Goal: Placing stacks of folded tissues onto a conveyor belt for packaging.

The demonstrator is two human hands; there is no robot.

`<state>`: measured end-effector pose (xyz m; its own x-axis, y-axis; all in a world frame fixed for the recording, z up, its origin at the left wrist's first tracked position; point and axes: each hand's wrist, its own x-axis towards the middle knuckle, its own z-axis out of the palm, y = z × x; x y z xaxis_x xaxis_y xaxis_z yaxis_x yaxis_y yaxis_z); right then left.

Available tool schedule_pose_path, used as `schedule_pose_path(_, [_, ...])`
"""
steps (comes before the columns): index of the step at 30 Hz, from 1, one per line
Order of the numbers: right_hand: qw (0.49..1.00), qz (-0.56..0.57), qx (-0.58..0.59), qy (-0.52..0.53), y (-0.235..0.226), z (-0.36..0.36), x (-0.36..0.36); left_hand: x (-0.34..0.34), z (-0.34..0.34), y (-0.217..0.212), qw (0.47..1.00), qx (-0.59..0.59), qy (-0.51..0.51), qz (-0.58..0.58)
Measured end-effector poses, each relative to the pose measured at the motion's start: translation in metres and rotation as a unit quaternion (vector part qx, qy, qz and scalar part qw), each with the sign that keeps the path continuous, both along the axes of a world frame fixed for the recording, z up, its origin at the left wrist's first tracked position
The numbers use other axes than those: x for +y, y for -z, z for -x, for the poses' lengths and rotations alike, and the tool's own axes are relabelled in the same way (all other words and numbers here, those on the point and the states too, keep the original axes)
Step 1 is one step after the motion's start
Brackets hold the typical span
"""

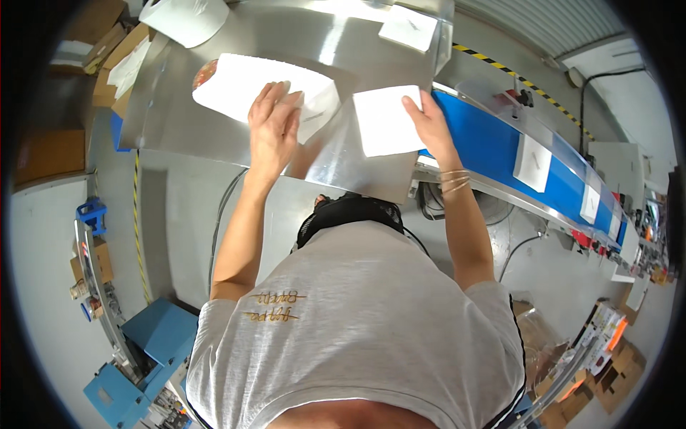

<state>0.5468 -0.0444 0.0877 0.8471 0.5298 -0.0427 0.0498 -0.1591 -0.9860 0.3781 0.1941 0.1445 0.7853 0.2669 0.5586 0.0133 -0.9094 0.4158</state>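
Observation:
My right hand point(430, 129) grips a flat white square card point(388, 121) by its right edge, thumb on top, above the steel table point(343, 168) beside the belt. My left hand point(275, 121) is over a long, overlapping row of white sheets point(239, 86) on the table. Its fingers are bent and slightly apart, with nothing visible between them. Close to that hand, the sheet point(320, 114) at the row's right end shows a faint grey mark. A reddish round patch point(205, 74) shows at the row's left end.
A blue conveyor belt point(486, 132) runs off to the right, carrying several white cards point(533, 163). Another white card point(408, 28) lies at the table's far right. A white round container point(187, 20) stands far left, near cardboard boxes point(118, 68). Cables point(227, 207) hang below the table.

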Motion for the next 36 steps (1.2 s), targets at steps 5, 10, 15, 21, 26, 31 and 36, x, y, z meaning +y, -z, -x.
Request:
schedule_pose_path(5, [0.955, 0.184, -0.057, 0.226, 0.022, -0.030, -0.093, -0.002, 0.001, -0.002, 1.000, 0.005, -0.004, -0.013])
schedule_pose_path(10, [0.812, 0.418, -0.290, 0.287, 0.035, -0.062, -0.170, -0.002, -0.001, 0.004, 1.000, -0.013, 0.008, -0.022])
schedule_pose_path(15, [0.777, 0.368, -0.444, 0.253, -0.012, -0.034, -0.093, -0.005, 0.005, 0.001, 1.000, -0.004, 0.006, -0.031])
schedule_pose_path(21, [0.955, 0.054, -0.198, -0.212, -0.044, 0.014, 0.058, -0.006, 0.003, -0.003, 0.998, -0.002, 0.055, -0.027])
schedule_pose_path(26, [0.961, -0.062, -0.044, -0.264, -0.007, 0.005, 0.091, 0.012, 0.001, 0.002, 0.995, 0.013, 0.097, -0.018])
schedule_pose_path(31, [0.951, -0.005, -0.118, -0.285, -0.020, 0.005, 0.094, 0.013, -0.002, -0.009, 0.993, 0.051, 0.101, -0.025])
schedule_pose_path(36, [0.966, -0.017, -0.106, -0.235, -0.006, 0.007, 0.085, 0.016, 0.003, 0.002, 0.992, 0.044, 0.117, -0.015])
